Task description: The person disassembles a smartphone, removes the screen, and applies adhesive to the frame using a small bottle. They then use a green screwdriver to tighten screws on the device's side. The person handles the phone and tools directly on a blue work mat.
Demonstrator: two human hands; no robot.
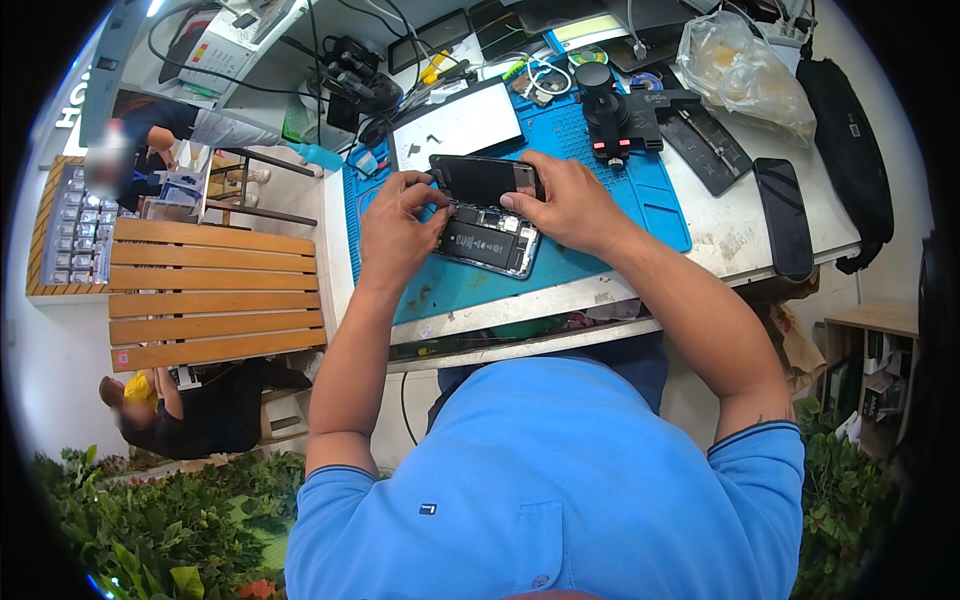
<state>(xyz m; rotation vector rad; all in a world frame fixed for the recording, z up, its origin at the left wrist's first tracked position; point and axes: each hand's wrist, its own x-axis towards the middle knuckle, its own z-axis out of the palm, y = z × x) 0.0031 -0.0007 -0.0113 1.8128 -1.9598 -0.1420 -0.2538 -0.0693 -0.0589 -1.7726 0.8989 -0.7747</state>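
Note:
An opened smartphone body (525,262) lies on the blue work mat, its dark battery (478,244) and inner boards exposed. Above its far side the detached dark screen panel (472,180) is held up at a tilt. My right hand (572,208) grips the panel's right end, thumb on the near face and fingers behind. At the panel's left end, over the left edge of the phone body, my left hand (398,228) has thumb and fingertips closed in a pinch. Whatever lies between those fingertips is too small to make out.
A white sheet (460,125) with small dark parts lies behind the phone. A black microscope-like device (605,115) stands on the blue mat (660,215). To the right are an opened phone shell (705,150), a dark phone (783,215), a plastic bag (745,75) and a black pouch (848,150).

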